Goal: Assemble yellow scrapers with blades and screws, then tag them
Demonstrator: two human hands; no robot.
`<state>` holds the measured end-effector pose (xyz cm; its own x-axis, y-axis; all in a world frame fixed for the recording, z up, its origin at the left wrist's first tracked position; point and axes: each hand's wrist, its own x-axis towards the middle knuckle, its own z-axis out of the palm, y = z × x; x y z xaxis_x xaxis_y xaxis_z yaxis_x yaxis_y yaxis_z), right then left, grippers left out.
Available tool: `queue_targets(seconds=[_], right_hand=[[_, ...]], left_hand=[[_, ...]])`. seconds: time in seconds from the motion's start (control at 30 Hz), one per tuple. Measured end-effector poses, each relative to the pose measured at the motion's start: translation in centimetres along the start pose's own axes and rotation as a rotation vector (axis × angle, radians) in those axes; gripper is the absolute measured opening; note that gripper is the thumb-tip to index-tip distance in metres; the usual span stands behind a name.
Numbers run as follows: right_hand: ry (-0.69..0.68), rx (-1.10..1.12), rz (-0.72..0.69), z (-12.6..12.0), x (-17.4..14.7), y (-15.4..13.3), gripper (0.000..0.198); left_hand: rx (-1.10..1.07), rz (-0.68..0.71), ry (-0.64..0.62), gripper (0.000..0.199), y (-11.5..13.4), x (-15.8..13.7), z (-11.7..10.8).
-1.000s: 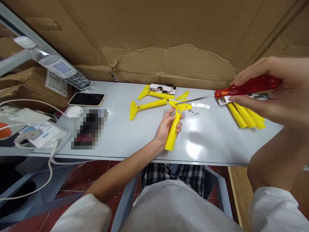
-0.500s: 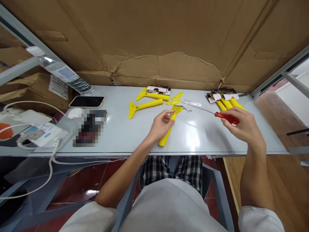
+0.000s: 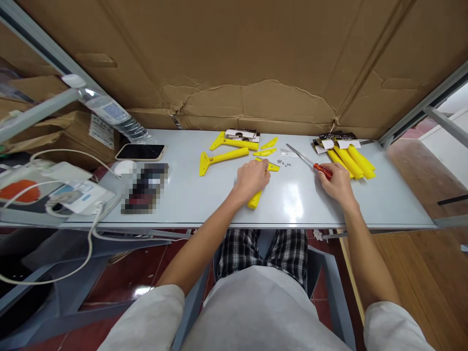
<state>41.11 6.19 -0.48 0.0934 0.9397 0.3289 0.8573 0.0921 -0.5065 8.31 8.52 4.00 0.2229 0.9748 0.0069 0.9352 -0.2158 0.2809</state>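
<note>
My left hand is closed over the middle of a yellow scraper, whose handle end and part of its head stick out on either side. In my right hand is the red handle of a screwdriver, its metal shaft slanting to the upper left, low over the table. Several small screws lie between the two hands. Behind them are a thin clear strip and two loose yellow head pieces. Two more yellow scrapers lie beyond my left hand.
Packaged yellow scrapers with black cards lie at the right rear. At the left are a phone, a leaning water bottle, a blurred dark item and a power strip with cables. A cardboard sheet stands behind the table.
The screwdriver and my right hand have come lower and a little left. My left hand has turned knuckles up over the scraper, whose head now points more to the right.
</note>
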Motion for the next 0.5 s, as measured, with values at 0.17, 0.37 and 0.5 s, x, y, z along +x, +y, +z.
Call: queue_targets(seconds=[0.17,0.37,0.5], right_hand=[[0.003,-0.035,0.003,1.0,-0.2,0.0,0.052],[0.005,-0.070,-0.020,1.4,-0.6,-0.3,0.049],[-0.006,-0.116,-0.018,1.5,-0.7,-0.7,0.050]], left_hand=[[0.056,-0.027,-0.022,0.030,0.6,0.6,-0.2],[0.018,-0.031,-0.003,0.031,1.0,0.9,0.3],[-0.006,-0.037,0.022,0.034,0.9,0.7,0.8]])
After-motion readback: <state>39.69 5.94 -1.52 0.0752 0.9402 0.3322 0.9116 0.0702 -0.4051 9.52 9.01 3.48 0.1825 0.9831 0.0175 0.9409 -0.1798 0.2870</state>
